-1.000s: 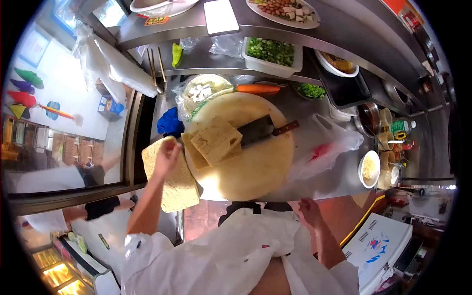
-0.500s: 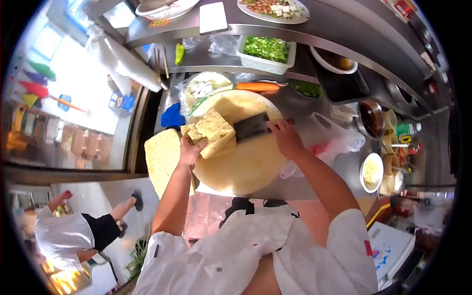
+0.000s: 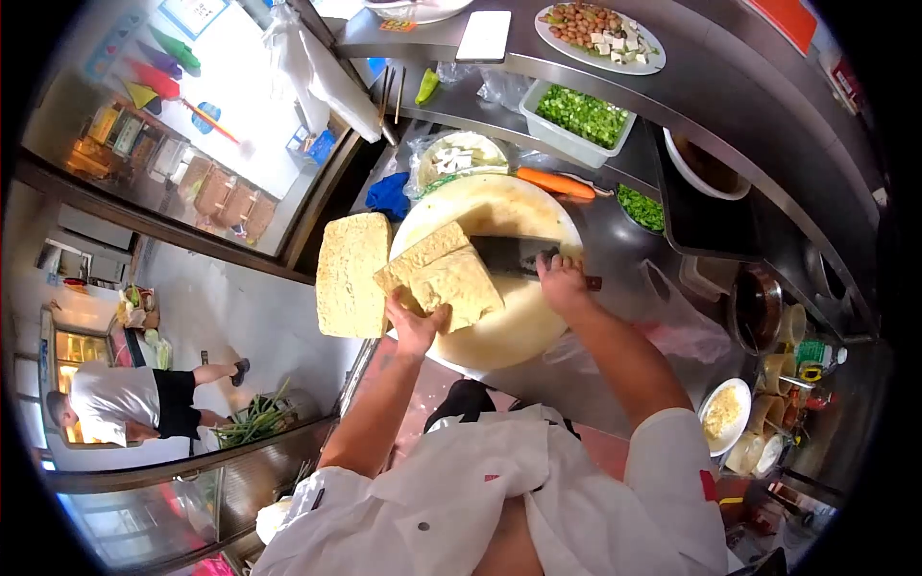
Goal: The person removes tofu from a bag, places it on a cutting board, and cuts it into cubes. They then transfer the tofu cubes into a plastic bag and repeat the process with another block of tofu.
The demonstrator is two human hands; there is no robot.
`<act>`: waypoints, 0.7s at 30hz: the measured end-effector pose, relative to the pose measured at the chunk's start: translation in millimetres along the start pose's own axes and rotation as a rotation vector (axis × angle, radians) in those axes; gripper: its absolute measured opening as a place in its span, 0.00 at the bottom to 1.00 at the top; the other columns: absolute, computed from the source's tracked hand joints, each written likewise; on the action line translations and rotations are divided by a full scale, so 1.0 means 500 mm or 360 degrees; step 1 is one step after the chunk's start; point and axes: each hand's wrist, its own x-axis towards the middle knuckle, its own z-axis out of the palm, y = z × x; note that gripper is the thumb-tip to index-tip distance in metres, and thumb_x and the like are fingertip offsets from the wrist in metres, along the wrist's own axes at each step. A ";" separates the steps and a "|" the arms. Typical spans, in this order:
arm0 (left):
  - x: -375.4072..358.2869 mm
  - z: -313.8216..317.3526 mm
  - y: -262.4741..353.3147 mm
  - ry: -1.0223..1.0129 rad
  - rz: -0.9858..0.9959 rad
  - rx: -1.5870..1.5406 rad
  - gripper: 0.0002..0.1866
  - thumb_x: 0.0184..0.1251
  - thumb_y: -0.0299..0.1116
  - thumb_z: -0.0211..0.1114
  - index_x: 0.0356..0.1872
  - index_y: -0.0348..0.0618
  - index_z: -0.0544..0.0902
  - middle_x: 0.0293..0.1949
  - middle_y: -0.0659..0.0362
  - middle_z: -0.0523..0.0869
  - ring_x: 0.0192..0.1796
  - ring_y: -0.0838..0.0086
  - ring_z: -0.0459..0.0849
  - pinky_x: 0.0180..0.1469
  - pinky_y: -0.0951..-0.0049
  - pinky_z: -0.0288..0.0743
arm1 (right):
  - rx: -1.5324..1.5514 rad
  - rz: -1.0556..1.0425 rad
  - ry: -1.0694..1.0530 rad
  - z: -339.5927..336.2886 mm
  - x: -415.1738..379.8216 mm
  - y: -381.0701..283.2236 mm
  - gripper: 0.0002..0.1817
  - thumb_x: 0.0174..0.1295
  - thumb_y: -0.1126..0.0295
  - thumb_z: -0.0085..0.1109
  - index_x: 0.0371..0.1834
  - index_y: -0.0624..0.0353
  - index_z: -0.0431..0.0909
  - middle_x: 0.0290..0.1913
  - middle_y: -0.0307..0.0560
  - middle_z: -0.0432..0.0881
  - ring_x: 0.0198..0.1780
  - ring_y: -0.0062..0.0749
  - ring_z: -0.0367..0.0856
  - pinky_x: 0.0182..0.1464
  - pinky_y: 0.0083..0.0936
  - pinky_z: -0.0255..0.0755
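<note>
A thick yellow slab of food (image 3: 447, 278) lies on the round cutting board (image 3: 509, 336), with a lengthwise line across its top. My left hand (image 3: 416, 323) grips its near edge, thumb and fingers apart around it. My right hand (image 3: 564, 282) is closed on the cleaver (image 3: 504, 255), whose wide dark blade lies flat on the board and meets the slab's right side. A second yellow slab (image 3: 353, 276) rests left of the board, apart from both hands.
Behind the board are a blue cloth (image 3: 388, 196), a carrot (image 3: 555, 182) and a tub of chopped greens (image 3: 577, 120). A steel shelf (image 3: 634, 79) crosses above. Bowls stand at right. Another person (image 3: 120, 403) is at far left.
The view has turned, shifting the scene. The slab under my left hand now looks flatter and more spread out. My right hand still holds the cleaver beside it.
</note>
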 end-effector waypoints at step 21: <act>0.251 -0.018 0.039 -0.0315 -0.0626 -0.0717 0.54 0.60 0.33 0.79 0.80 0.33 0.51 0.65 0.38 0.78 0.63 0.55 0.82 0.64 0.61 0.78 | 0.2210 0.1327 0.0055 -0.202 -0.191 -0.220 0.19 0.77 0.57 0.57 0.57 0.64 0.81 0.34 0.53 0.85 0.37 0.41 0.84 0.43 0.37 0.79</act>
